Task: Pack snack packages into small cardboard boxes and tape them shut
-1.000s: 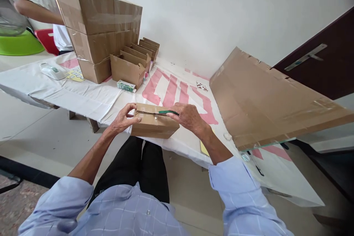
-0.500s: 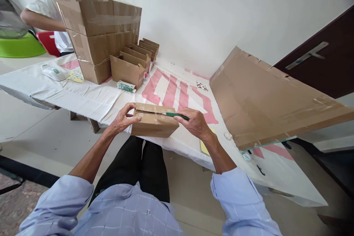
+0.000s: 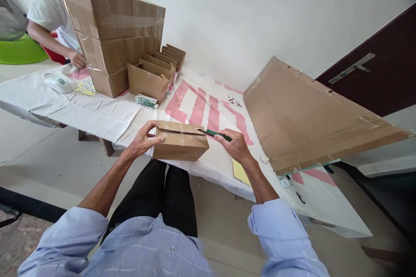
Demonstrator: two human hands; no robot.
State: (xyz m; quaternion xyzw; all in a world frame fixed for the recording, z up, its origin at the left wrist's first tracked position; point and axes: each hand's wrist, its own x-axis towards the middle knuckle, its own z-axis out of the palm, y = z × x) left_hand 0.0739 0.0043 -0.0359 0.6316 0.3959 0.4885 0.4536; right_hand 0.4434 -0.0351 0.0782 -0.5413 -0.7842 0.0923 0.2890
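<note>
A small brown cardboard box sits at the front edge of the cloth-covered table, a dark slit running along its taped top seam. My left hand grips its left end, thumb and fingers closed on the corner. In my right hand is a green-handled utility knife, the fingers wrapped round the handle. Its blade points left and lies at the right end of the seam.
Behind stand several open cardboard boxes, a green-white carton and stacked big boxes. A co-worker sits beyond the stack. A large cardboard panel leans at right; yellow paper lies near my right forearm.
The knife has moved right along the seam, from over the box's top to its right end. My left hand still holds the box. The co-worker's hand has come down to the table.
</note>
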